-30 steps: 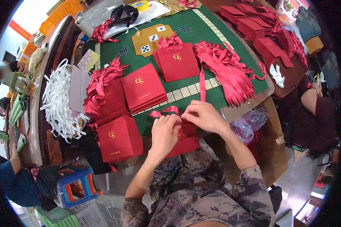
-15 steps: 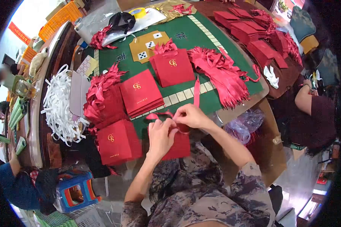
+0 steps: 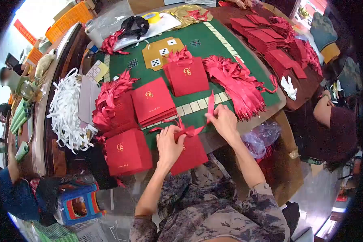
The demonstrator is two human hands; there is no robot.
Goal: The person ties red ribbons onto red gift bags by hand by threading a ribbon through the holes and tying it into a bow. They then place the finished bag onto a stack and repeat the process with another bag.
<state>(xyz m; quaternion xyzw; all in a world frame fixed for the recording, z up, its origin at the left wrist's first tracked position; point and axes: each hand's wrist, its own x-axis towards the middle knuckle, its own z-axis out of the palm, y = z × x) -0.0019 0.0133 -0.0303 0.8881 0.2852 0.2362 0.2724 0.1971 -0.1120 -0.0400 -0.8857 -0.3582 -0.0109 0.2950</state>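
A small red gift bag (image 3: pixel 193 156) with a gold logo lies at the table's near edge, in front of my body. My left hand (image 3: pixel 168 146) is closed at the bag's top, pinching the red ribbon (image 3: pixel 193 131) near its loop. To the right, my right hand (image 3: pixel 224 121) pinches the ribbon's free end (image 3: pixel 211 104), which sticks up above my fingers. Beyond my hands are a stack of flat red bags (image 3: pixel 153 101), standing red bags with ribbons (image 3: pixel 187 76) and a bundle of red ribbons (image 3: pixel 240 86).
White paper strips (image 3: pixel 68 113) fill a box at left. Another red bag stack (image 3: pixel 127 151) stands at the near left. A co-worker's arm (image 3: pixel 323 109) is at right, beside a brown table with red bags (image 3: pixel 266 38). A blue stool (image 3: pixel 78 203) stands on the floor.
My right hand has moved right, away from my left hand, drawing the ribbon end out. The bag's front now shows more below my left hand.
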